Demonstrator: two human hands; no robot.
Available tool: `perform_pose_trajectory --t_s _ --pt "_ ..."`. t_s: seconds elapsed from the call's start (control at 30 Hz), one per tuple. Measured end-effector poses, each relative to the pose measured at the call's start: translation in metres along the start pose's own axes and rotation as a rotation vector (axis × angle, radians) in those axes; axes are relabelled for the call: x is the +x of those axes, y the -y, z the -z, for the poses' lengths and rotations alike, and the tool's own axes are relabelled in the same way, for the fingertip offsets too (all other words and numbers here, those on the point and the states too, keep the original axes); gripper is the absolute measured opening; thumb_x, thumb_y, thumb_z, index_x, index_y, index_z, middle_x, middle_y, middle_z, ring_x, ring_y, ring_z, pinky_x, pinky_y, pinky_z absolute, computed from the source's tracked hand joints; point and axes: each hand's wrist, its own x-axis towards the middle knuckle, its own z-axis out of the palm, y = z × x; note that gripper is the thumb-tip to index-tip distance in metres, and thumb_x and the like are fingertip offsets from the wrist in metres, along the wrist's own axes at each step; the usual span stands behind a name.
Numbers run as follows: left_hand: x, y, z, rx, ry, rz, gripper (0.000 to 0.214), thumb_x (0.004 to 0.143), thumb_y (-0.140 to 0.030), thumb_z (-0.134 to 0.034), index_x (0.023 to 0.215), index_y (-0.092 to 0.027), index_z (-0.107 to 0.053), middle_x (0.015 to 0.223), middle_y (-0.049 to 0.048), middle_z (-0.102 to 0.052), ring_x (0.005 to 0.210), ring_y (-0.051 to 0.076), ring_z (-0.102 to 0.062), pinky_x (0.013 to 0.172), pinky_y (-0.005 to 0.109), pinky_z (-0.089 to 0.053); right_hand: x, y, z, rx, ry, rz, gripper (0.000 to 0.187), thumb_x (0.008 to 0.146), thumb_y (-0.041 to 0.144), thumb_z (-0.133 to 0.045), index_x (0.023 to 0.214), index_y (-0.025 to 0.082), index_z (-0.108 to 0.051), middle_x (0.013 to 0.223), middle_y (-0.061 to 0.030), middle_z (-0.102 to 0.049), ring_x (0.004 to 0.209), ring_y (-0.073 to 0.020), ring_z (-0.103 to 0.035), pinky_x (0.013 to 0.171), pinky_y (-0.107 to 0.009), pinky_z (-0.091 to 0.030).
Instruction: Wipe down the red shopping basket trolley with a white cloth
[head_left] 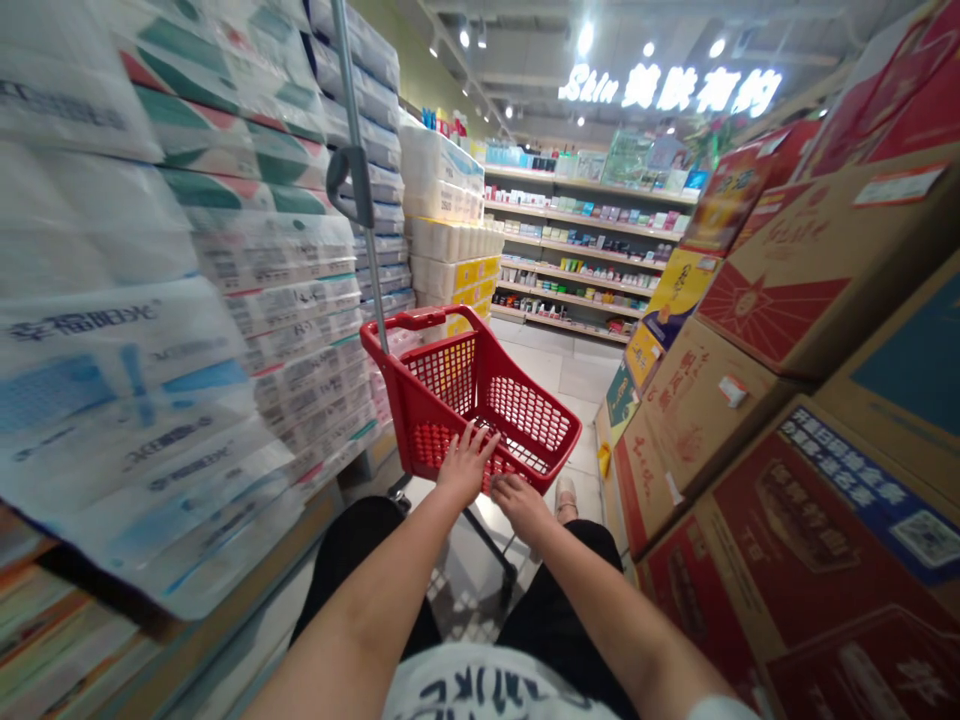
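A red plastic shopping cart basket with perforated walls stands in front of me on a wheeled frame. My left hand reaches to its near side, with fingers spread over the rim. Lower and to the right, my right hand is at the basket's near wall. Its fingers are slightly bent and apart, and nothing shows in them. Whether its fingertips press on the wall I cannot tell. A tall grey pole with a dark clip rises from the cart's left corner.
Stacked white tissue packs line the left side on a low platform. Cardboard cartons are piled close on the right. Shelves of small boxes and bottles stand across the back. Pale floor tiles run between them. My foot is right of the cart.
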Motion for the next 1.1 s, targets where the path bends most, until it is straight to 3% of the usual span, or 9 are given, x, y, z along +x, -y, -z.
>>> perform_pose_trajectory --t_s 0.17,0.27,0.4,0.57,0.77,0.9,1.1 --pt "0.001 0.0 -0.002 0.011 0.0 0.009 0.07 0.084 -0.012 -0.041 0.148 -0.03 -0.018 0.157 0.002 -0.015 0.144 0.028 0.001 0.114 0.049 -0.016 0.02 -0.002 0.026 0.027 -0.097 0.083 0.033 0.089 0.009 -0.042 0.116 0.018 -0.06 0.122 -0.0097 -0.059 0.108 -0.0222 -0.05 0.095 -0.037 -0.043" --pt "0.002 0.0 -0.003 0.015 -0.004 0.006 0.073 0.082 -0.009 -0.039 0.148 -0.031 -0.016 0.157 0.0011 -0.014 0.144 0.027 0.003 0.115 0.048 -0.017 0.027 -0.006 0.038 0.029 -0.171 -0.066 0.035 0.089 0.007 -0.04 0.118 0.017 -0.058 0.126 -0.0099 -0.056 0.109 -0.023 -0.049 0.094 -0.039 -0.043" --pt "0.003 0.001 -0.004 0.013 -0.006 0.004 0.076 0.08 -0.007 -0.039 0.148 -0.031 -0.016 0.157 0.001 -0.014 0.144 0.027 0.003 0.114 0.048 -0.017 0.026 -0.014 0.042 0.088 -0.066 -0.147 0.031 0.085 0.006 -0.047 0.109 0.02 -0.061 0.12 -0.0072 -0.059 0.097 -0.0207 -0.05 0.087 -0.035 -0.045" --pt "0.004 -0.001 -0.003 0.002 -0.001 0.004 0.072 0.08 -0.006 -0.039 0.147 -0.028 -0.023 0.157 0.0023 -0.015 0.144 0.029 0.001 0.115 0.047 -0.015 0.023 -0.023 0.039 0.182 -0.1 -0.293 0.048 0.074 0.002 -0.054 0.118 0.021 -0.057 0.124 -0.007 -0.057 0.106 -0.0217 -0.047 0.093 -0.035 -0.041" --pt "0.003 -0.003 0.003 -0.013 0.029 0.005 0.073 0.078 -0.005 -0.04 0.146 -0.025 -0.025 0.158 0.0053 -0.012 0.144 0.029 0.004 0.115 0.048 -0.014 0.025 -0.031 0.043 0.274 -0.092 -0.489 0.037 0.069 0.004 -0.057 0.101 0.021 -0.062 0.097 -0.0041 -0.066 0.091 -0.0202 -0.052 0.084 -0.033 -0.043" --pt "0.002 -0.004 0.005 -0.016 0.037 0.01 0.071 0.079 -0.005 -0.04 0.146 -0.024 -0.027 0.158 0.0059 -0.012 0.144 0.029 0.003 0.115 0.047 -0.015 0.019 -0.03 0.05 0.284 -0.061 -0.44 0.032 0.067 0.004 -0.056 0.093 0.021 -0.062 0.092 -0.0031 -0.065 0.091 -0.0195 -0.051 0.08 -0.03 -0.042" --pt "0.003 -0.006 0.006 -0.021 0.051 0.014 0.07 0.079 -0.006 -0.041 0.146 -0.022 -0.026 0.158 0.0072 -0.01 0.144 0.031 0.003 0.115 0.047 -0.015 0.013 -0.034 0.053 0.273 -0.071 -0.533 0.029 0.065 0.006 -0.058 0.09 0.021 -0.062 0.086 -0.0022 -0.062 0.088 -0.0186 -0.052 0.076 -0.026 -0.042"
